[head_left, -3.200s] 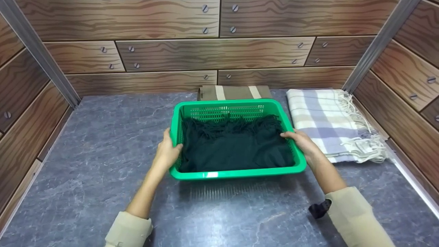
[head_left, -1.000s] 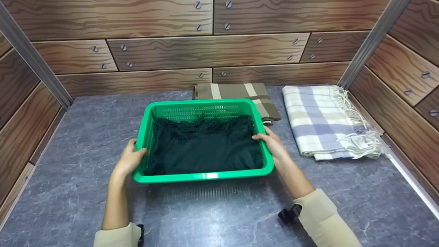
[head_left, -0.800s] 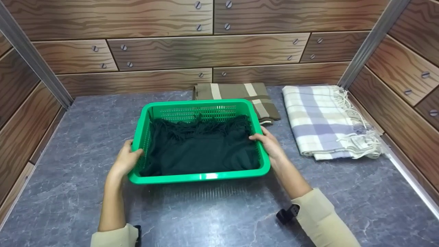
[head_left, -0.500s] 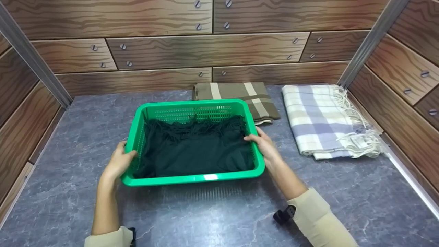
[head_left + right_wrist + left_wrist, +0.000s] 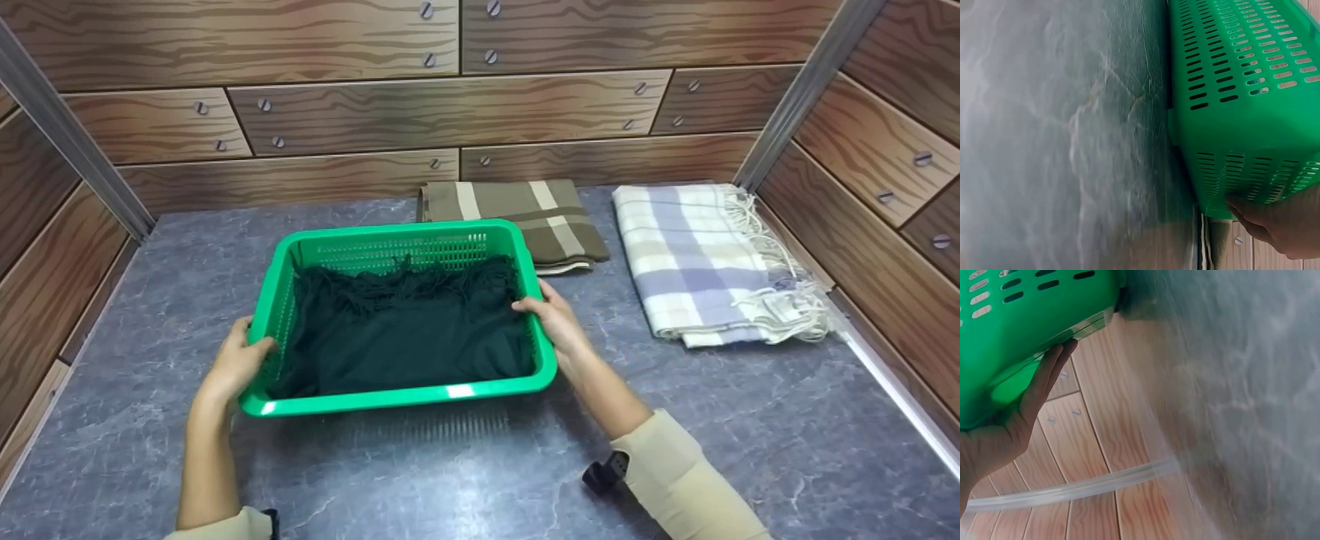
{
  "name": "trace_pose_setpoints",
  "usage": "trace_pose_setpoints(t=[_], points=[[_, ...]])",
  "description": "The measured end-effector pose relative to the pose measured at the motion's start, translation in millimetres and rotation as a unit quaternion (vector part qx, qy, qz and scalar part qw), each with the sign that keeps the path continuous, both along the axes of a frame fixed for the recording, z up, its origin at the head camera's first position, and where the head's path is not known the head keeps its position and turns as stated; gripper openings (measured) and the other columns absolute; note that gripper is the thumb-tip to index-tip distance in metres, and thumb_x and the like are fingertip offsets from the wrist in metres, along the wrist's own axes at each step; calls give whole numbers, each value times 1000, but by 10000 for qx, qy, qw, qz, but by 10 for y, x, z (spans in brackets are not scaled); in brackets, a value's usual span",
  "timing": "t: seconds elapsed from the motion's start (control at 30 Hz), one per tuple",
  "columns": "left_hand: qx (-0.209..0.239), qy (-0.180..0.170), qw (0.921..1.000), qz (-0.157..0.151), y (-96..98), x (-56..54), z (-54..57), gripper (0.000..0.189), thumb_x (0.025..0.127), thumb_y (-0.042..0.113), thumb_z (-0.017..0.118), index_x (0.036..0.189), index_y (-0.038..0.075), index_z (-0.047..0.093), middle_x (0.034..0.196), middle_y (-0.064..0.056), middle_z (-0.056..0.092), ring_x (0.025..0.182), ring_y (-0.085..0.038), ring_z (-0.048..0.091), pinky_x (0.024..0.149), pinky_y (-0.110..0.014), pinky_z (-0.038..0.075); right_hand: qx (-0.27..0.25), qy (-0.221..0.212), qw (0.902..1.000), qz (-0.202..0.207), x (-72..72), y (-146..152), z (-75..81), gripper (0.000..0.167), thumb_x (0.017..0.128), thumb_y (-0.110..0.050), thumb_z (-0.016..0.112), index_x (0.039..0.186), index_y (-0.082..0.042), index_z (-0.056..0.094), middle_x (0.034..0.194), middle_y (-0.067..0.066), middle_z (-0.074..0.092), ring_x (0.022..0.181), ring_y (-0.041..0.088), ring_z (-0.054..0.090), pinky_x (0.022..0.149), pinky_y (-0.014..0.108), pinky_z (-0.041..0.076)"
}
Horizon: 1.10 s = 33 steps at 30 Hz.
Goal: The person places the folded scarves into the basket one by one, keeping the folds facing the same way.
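Note:
A green plastic basket [image 5: 397, 401] with slotted walls sits between my two hands, just over the tabletop. Inside lies a folded dark fringed scarf [image 5: 412, 337]. My left hand [image 5: 232, 364] grips the basket's left end, thumb over the rim; in the left wrist view its fingers [image 5: 1044, 379] run along the outer wall underneath. At the opposite end, my right hand [image 5: 559, 326] holds the rim with its thumb inside. Its fingers [image 5: 1252, 211] press the slotted end wall in the right wrist view.
Behind the basket a folded brown cloth with cream stripes [image 5: 555, 217] lies near the back wall, partly covered by the rim. To its right is a folded white and lilac plaid scarf with fringe [image 5: 697, 262]. Wood-patterned panels [image 5: 450, 112] enclose the grey marbled table [image 5: 450, 487].
Both hands have carried the basket with the dark scarf leftward and slightly nearer. More of the brown striped cloth now shows behind it. The plaid scarf stays in place.

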State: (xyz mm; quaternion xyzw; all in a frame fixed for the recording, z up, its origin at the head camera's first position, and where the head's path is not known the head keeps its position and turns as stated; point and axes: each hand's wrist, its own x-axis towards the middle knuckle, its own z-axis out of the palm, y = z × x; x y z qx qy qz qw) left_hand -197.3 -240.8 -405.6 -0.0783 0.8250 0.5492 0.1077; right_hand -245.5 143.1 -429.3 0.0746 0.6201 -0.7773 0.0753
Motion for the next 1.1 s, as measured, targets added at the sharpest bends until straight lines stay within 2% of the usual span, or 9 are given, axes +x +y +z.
trace_pose_setpoints(t=[0.23, 0.67, 0.9, 1.1], points=[[-42, -137, 9999, -31, -70, -1, 0, 59, 94, 10, 34, 142, -7, 5, 124, -29, 30, 99, -32, 43, 72, -37, 43, -156, -61, 9999, 31, 9, -66, 10, 61, 81, 2, 53, 139, -12, 39, 124, 16, 49, 103, 29, 52, 82, 41, 45], [-143, -49, 9998, -111, -251, -4, -4, 60, 94, 11, 34, 141, -8, 4, 125, -30, 29, 98, -33, 41, 72, -36, 42, -224, 23, 9997, -59, 15, -247, -5, 60, 80, 1, 56, 137, -10, 41, 122, 17, 51, 103, 30, 53, 83, 42, 45], [-170, -20, 9998, -59, -324, -15, -8, 59, 93, 9, 35, 141, -8, 6, 124, -29, 30, 99, -32, 40, 72, -34, 41, -292, 71, 9995, -51, 11, -328, -6, 60, 79, 1, 56, 137, -10, 41, 121, 18, 51, 103, 30, 53, 83, 42, 45], [-147, -15, 9998, -153, -403, 9, -22, 57, 95, 11, 34, 140, -9, 5, 121, -29, 31, 92, -28, 44, 69, -33, 43, -368, 161, 9992, -53, 10, -401, -31, 58, 79, 2, 55, 135, -6, 43, 117, 18, 53, 98, 28, 55, 81, 40, 46]])
